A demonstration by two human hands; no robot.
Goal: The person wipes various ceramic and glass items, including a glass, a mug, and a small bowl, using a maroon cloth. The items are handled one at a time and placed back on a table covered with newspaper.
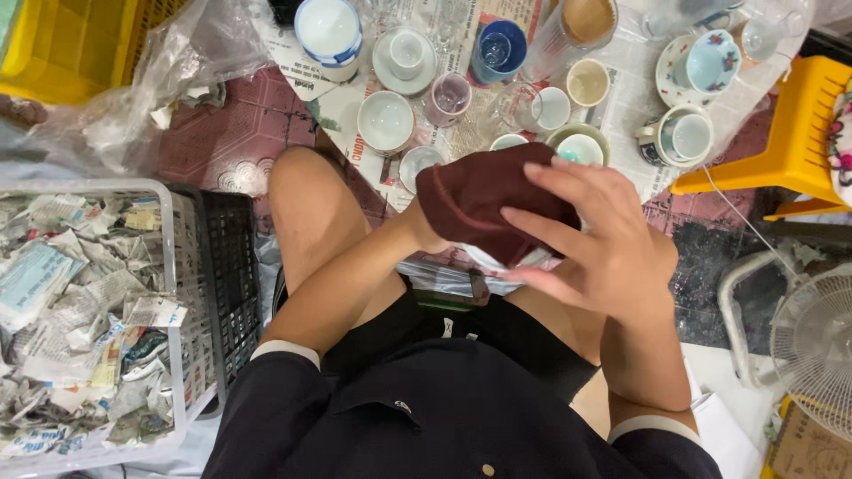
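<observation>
A dark maroon cloth [479, 200] covers my left hand [424, 232], of which only the wrist shows. Under the cloth a small white dish [510, 260] peeks out at its lower edge. My right hand [593, 244] wraps around the cloth and the dish from the right, fingers spread over the top. Both hands hover over my knees, just in front of several cups laid out on newspaper.
Newspaper on the floor [479, 115] holds several cups, bowls, saucers and glasses, among them a white bowl [385, 121] and a blue cup [500, 48]. A white basket [173, 266] of crumpled paper stands left. A yellow stool [790, 133] and a fan [812, 350] are right.
</observation>
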